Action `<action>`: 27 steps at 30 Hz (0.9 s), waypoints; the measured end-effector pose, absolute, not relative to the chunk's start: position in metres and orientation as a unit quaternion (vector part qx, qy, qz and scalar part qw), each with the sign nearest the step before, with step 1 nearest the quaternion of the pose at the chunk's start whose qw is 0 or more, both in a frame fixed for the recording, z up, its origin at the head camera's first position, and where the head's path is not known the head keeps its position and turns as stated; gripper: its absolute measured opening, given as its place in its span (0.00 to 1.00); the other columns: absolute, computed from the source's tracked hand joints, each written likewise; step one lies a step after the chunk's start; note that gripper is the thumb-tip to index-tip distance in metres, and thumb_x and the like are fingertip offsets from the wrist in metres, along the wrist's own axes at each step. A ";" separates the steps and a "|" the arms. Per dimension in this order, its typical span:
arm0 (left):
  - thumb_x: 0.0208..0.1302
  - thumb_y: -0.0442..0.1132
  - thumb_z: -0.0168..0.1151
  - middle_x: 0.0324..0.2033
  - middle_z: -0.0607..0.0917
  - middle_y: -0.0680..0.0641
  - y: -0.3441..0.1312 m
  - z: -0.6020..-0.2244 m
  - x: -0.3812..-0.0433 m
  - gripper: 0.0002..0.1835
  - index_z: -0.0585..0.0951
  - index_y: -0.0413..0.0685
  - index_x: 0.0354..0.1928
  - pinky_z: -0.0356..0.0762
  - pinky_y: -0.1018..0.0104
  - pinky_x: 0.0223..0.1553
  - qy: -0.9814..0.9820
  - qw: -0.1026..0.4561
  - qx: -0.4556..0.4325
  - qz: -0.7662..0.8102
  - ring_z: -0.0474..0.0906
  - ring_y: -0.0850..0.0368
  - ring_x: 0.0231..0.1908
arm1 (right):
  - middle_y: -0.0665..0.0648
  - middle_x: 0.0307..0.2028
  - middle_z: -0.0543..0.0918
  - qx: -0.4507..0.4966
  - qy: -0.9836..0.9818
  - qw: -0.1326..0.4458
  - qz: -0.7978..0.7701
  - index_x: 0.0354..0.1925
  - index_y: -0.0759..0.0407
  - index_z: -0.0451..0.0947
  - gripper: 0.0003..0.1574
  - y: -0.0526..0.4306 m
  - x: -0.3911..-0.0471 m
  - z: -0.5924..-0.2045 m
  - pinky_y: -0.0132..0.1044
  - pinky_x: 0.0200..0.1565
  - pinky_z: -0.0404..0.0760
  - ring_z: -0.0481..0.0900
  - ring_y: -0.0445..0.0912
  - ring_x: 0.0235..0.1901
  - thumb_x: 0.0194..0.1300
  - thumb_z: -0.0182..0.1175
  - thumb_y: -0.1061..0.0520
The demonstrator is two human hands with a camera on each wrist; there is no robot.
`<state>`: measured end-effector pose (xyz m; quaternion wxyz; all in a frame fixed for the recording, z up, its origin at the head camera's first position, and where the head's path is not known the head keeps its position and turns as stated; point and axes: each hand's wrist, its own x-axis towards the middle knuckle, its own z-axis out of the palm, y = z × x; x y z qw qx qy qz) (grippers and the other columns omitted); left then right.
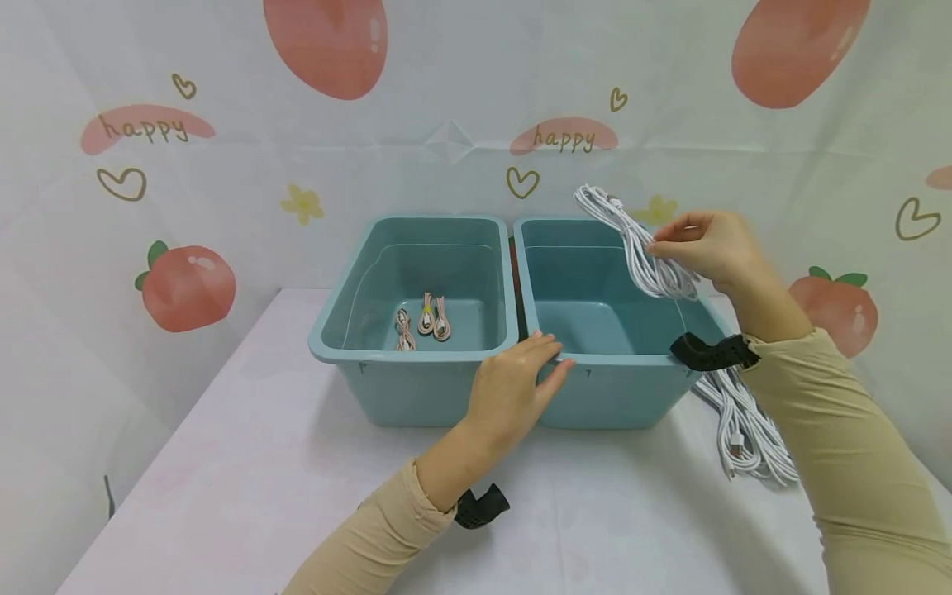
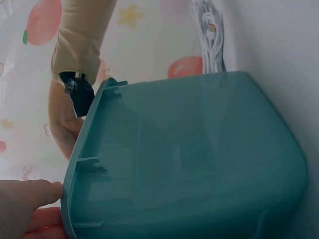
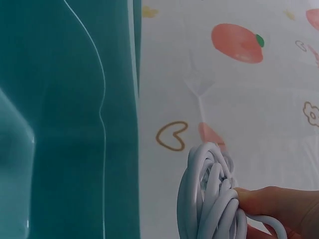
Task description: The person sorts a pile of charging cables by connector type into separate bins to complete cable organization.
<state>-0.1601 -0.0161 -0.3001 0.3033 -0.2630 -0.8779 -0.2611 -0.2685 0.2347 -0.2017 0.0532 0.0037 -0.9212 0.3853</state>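
My right hand (image 1: 710,248) pinches a coiled white USB cable (image 1: 632,235) above the right teal bin (image 1: 606,361). In the right wrist view, thumb and fingers grip the side of the white coil (image 3: 212,199). My left hand (image 1: 513,384) rests on the front rim of the right bin near its left corner; the left wrist view has its thumb (image 2: 47,193) and fingers at that rim. The left teal bin (image 1: 416,357) holds three small pinkish bundled cables (image 1: 426,314). More white cable bundles (image 1: 747,446) lie on the table right of the bins, partly hidden by my right arm.
Both bins stand side by side on a white-covered table (image 1: 245,463), with a narrow gap between them. Behind them hangs a printed cloth (image 1: 446,83) with fruit and hearts. A black strap (image 1: 714,353) is worn on each wrist.
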 end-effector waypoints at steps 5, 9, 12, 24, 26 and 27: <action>0.61 0.44 0.62 0.43 0.87 0.46 -0.016 -0.300 -0.160 0.12 0.85 0.45 0.41 0.82 0.63 0.46 -0.879 0.299 -0.263 -0.263 0.82 0.54 0.50 | 0.36 0.31 0.82 0.010 -0.921 0.047 0.386 0.38 0.49 0.79 0.21 0.223 -0.279 -0.201 0.36 0.22 0.67 0.70 0.45 0.44 0.53 0.66 0.39; 0.61 0.44 0.62 0.43 0.87 0.46 -0.016 -0.300 -0.160 0.12 0.85 0.45 0.41 0.82 0.63 0.46 -0.878 0.302 -0.262 -0.263 0.82 0.54 0.49 | 0.39 0.30 0.82 0.024 -0.915 0.048 0.399 0.36 0.51 0.80 0.17 0.212 -0.287 -0.201 0.30 0.32 0.72 0.72 0.43 0.45 0.53 0.68 0.43; 0.61 0.44 0.62 0.43 0.87 0.46 -0.016 -0.300 -0.160 0.12 0.85 0.45 0.41 0.82 0.63 0.46 -0.878 0.303 -0.261 -0.263 0.82 0.55 0.49 | 0.37 0.27 0.82 0.033 -0.911 0.045 0.407 0.32 0.49 0.81 0.11 0.206 -0.292 -0.202 0.28 0.32 0.73 0.74 0.39 0.40 0.53 0.69 0.46; 0.61 0.44 0.62 0.43 0.87 0.46 -0.016 -0.300 -0.160 0.13 0.85 0.45 0.42 0.82 0.63 0.45 -0.878 0.304 -0.262 -0.262 0.82 0.54 0.50 | 0.37 0.21 0.79 0.059 -0.911 0.023 0.408 0.34 0.59 0.79 0.11 0.187 -0.309 -0.210 0.34 0.30 0.72 0.74 0.37 0.29 0.56 0.66 0.54; 0.61 0.44 0.62 0.43 0.87 0.46 -0.016 -0.300 -0.160 0.12 0.85 0.45 0.41 0.82 0.63 0.45 -0.878 0.304 -0.262 -0.262 0.82 0.54 0.50 | 0.38 0.22 0.79 0.055 -0.915 0.015 0.399 0.36 0.60 0.79 0.12 0.185 -0.311 -0.211 0.36 0.31 0.71 0.73 0.40 0.30 0.57 0.66 0.53; 0.61 0.44 0.62 0.43 0.87 0.46 -0.016 -0.300 -0.159 0.12 0.85 0.45 0.41 0.82 0.63 0.45 -0.877 0.305 -0.263 -0.263 0.82 0.54 0.50 | 0.38 0.22 0.79 0.054 -0.917 0.013 0.396 0.36 0.60 0.79 0.12 0.184 -0.312 -0.212 0.36 0.32 0.71 0.73 0.40 0.31 0.57 0.65 0.53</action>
